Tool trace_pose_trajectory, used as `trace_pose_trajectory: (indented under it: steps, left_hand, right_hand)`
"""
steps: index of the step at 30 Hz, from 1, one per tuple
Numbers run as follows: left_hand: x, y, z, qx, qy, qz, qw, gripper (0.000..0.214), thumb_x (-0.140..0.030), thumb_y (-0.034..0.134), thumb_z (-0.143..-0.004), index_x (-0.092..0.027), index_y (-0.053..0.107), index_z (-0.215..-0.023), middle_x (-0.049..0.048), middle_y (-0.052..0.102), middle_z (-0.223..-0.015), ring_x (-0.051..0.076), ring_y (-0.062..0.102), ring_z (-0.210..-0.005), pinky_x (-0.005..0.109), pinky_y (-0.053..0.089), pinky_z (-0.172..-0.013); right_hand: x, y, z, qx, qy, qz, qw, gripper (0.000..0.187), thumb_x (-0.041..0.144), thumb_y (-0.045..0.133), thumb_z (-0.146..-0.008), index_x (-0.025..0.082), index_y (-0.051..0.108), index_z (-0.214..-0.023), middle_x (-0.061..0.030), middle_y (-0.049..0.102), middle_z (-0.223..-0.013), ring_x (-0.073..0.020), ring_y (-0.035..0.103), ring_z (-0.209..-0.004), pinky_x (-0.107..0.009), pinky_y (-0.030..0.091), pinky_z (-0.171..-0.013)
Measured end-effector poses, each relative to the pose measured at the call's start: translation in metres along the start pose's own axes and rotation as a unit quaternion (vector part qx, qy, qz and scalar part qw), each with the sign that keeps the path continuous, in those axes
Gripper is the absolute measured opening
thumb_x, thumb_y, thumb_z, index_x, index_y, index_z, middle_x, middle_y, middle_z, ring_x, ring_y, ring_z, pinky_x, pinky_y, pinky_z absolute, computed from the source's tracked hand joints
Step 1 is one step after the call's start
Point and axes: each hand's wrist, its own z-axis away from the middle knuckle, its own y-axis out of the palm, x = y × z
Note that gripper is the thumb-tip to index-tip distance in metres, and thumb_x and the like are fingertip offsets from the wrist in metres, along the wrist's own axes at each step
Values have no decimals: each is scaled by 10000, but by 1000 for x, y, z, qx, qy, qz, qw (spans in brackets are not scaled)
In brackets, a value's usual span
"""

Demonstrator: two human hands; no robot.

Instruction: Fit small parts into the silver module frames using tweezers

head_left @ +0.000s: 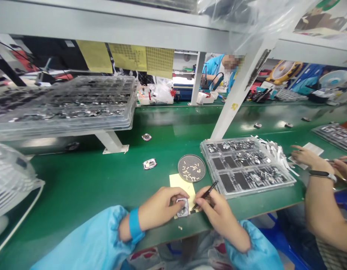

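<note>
Near the bench's front edge, my left hand (165, 204) is closed on a small watch case (183, 208), a pale rounded-square shell with its open inside facing up. Black tweezers (207, 193) are pinched in my right hand (215, 208), their tips pointing down beside the case. Whether the tips grip anything is too small to tell. Under both hands lies a yellow paper sheet (180, 182), partly covered by my fingers. Just beyond it is a round grey mesh dish (192, 156) scattered with small cream-coloured pieces. A tiny pale bit (180, 227) rests close to the edge.
To the right stands a clear compartment tray (227, 193) of small metal parts, with white strips (277, 153) heaped beside it. Two more watch cases (149, 164) lie ahead. A white fan (12, 187) is at left. At far right, a co-worker's hand (310, 157) reaches over the bench.
</note>
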Motion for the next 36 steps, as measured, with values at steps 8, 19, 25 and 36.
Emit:
trace_pose_trajectory:
  steps: [8, 19, 25, 36]
  left_hand:
    - [-1, 0, -2, -6, -15, -25, 1000, 305, -260, 569, -883, -226, 762, -1116, 25, 760, -1012, 172, 674, -825, 262, 501, -830]
    - [7, 2, -1, -21, -24, 13, 999, 329, -258, 576, -858, -185, 768, -1115, 54, 756, -893, 186, 670, -800, 249, 504, -739]
    - [7, 2, -1, -19, -22, 32, 999, 331, -231, 574, -844, -171, 769, -1105, 54, 750, -866, 188, 671, -811, 254, 510, -762]
    - [8, 3, -2, -16, -18, 14, 1000, 326, -219, 568, -848, -182, 768, -1103, 51, 754, -894, 190, 679, -858, 267, 517, -826]
  right_hand:
    - [0, 0, -1, 6, -8, 3, 1000, 182, 370, 606, -966, 192, 633, -942, -14, 675, -838, -129, 661, -746, -247, 522, -712]
    - [5, 6, -2, -93, -155, -33, 983, 85, 172, 661, -926, 239, 634, -971, -4, 736, -933, -144, 709, -914, -276, 566, -832]
    - [1, 8, -5, -91, -187, 8, 978, 180, 123, 698, -887, 256, 638, -992, 17, 747, -968, -131, 713, -953, -267, 572, -867]
    - [2, 7, -4, -76, -202, 21, 976, 173, 101, 668, -896, 243, 645, -992, -6, 741, -974, -139, 714, -948, -267, 578, -847]
